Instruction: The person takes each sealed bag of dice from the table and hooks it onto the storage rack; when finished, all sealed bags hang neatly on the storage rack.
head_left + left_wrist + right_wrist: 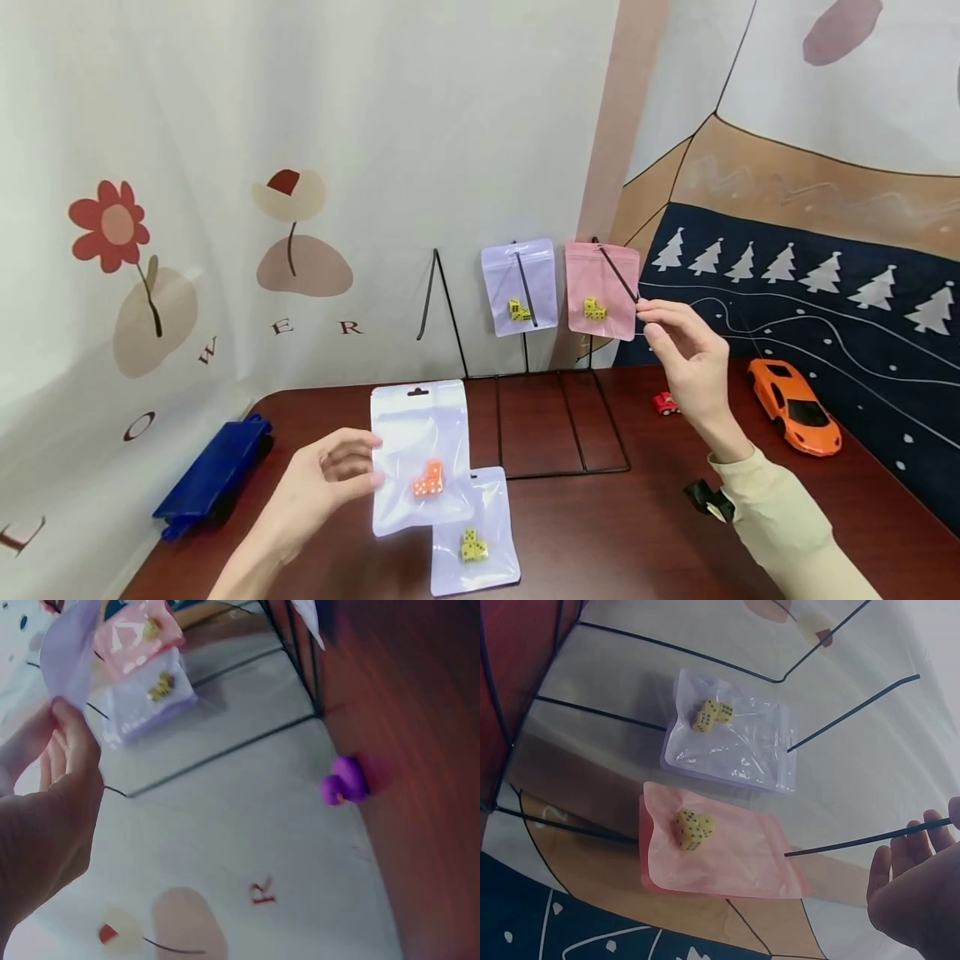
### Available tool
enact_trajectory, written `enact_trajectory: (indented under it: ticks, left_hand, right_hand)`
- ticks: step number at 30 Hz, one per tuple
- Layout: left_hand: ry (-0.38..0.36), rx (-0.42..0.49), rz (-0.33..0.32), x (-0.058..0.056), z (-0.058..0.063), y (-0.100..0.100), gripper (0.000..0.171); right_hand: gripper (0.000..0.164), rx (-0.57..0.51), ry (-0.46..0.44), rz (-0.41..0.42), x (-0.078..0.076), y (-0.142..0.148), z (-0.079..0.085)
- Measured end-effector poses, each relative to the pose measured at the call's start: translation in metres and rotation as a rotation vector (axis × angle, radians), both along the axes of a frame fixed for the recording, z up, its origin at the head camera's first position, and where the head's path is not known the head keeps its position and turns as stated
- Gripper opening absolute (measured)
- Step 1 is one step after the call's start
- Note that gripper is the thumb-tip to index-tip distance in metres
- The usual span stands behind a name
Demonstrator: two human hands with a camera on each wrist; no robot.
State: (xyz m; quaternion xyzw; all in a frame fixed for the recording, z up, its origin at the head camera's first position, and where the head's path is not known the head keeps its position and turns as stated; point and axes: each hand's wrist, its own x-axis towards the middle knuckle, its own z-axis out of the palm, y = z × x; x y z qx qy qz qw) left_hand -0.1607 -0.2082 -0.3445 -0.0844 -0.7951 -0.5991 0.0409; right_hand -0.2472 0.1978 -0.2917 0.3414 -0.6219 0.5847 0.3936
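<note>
My left hand (pixel 330 475) pinches the left edge of a pale lilac zip bag (pixel 397 433) holding orange dice (pixel 429 481). The bag is raised over the table, overlapping another lilac bag (pixel 487 575) with yellow dice (pixel 472 546) that lies there. My right hand (pixel 690 358) pinches the tip of the right hook (pixel 855 841) of a black wire rack (pixel 525 476). From that hook hangs a pink bag (pixel 735 870) with yellow dice. The middle hook carries a lilac bag (pixel 750 761), also with yellow dice, while the left hook (pixel 442 283) has no bag on it.
An orange toy car (pixel 795 408) and a small red car (pixel 664 403) stand on the right. At left is a blue toy vehicle (pixel 213 471). A black object (pixel 708 500) lies by the right sleeve. The left wrist view shows a purple toy duck (pixel 345 780).
</note>
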Motion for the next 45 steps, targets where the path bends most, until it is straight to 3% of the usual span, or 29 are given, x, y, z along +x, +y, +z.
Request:
enact_trajectory:
  ticks: [9, 18, 28, 38, 45]
  left_hand:
    - [0.217, 0.075, 0.037, 0.019, 0.017, 0.011, 0.035]
    - [0.361, 0.082, 0.031, 0.008, 0.022, 0.009, 0.036]
    - [0.396, 0.082, -0.016, 0.0, 0.02, 0.009, 0.037]
    - [0.448, 0.054, 0.01, -0.004, 0.025, 0.015, 0.037]
    - [0.44, 0.033, 0.022, -0.013, 0.028, 0.017, 0.037]
  right_hand:
    - [0.015, -0.005, -0.002, 0.005, 0.0, -0.004, -0.001]
    - [0.015, -0.006, -0.002, 0.003, 0.002, -0.004, -0.002]
    - [0.016, 0.007, -0.012, -0.024, 0.003, -0.005, -0.005]
    - [0.016, 0.001, -0.004, -0.026, 0.002, -0.002, -0.002]
    - [0.016, -0.003, -0.003, -0.017, 0.002, -0.002, -0.001]
